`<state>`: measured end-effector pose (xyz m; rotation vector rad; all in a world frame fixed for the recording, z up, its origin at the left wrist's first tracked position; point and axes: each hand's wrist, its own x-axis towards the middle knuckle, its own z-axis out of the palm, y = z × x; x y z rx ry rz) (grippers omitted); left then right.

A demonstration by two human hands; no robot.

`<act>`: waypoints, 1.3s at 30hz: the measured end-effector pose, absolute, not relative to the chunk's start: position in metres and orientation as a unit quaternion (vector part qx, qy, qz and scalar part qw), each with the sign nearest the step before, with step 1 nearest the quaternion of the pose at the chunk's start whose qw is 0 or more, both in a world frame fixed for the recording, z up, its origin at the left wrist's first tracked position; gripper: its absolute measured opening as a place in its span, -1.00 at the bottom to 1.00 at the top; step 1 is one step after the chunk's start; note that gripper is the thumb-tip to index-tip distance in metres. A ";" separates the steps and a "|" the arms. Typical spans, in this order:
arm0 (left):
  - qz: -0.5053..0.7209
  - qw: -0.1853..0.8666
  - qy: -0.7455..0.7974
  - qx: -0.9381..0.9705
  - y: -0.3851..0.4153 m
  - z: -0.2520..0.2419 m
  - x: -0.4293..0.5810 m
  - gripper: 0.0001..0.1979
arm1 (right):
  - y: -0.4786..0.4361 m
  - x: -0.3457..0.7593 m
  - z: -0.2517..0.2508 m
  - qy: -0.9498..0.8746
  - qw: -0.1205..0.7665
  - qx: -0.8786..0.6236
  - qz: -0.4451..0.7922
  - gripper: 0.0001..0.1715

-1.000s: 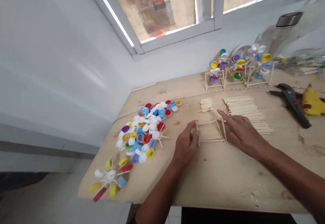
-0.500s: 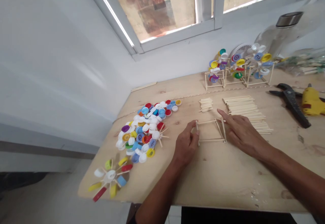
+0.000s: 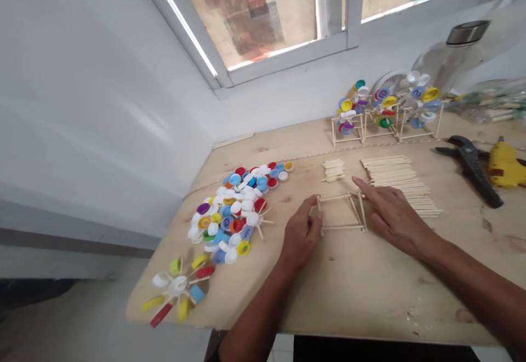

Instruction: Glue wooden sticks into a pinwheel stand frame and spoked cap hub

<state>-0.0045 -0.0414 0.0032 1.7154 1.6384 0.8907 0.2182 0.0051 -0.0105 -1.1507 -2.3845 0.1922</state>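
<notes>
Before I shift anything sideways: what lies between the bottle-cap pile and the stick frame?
In the head view, the left hand lies between them, touching the left end of the stick frame. Stick spokes also jut in from the bottle-cap pile.

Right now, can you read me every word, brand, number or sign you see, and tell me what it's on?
No word, brand or number can be read for sure.
Blue cap in the pile: a curly mark, too blurred to tell if it's a letter.
Blue cap on a wheel at the back: a curly mark, also too blurred.
Yellow glue gun: small dark marks, unreadable.
Stick frame: no writing shows.
</notes>
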 end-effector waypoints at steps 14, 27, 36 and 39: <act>0.333 0.302 0.611 0.651 -0.041 0.004 -0.005 -0.64 | 0.005 0.218 -0.011 -0.876 0.232 -0.417 0.067 -0.29; 0.328 0.299 0.616 0.651 -0.040 0.004 -0.004 -0.63 | 0.004 0.217 -0.011 -0.874 0.231 -0.423 0.062 -0.29; 0.328 0.300 0.612 0.655 -0.041 0.003 -0.005 -0.65 | 0.007 0.219 -0.014 -0.877 0.229 -0.419 0.061 -0.25; 0.328 0.300 0.613 0.654 -0.041 0.004 -0.004 -0.65 | 0.007 0.219 -0.013 -0.879 0.229 -0.415 0.060 -0.24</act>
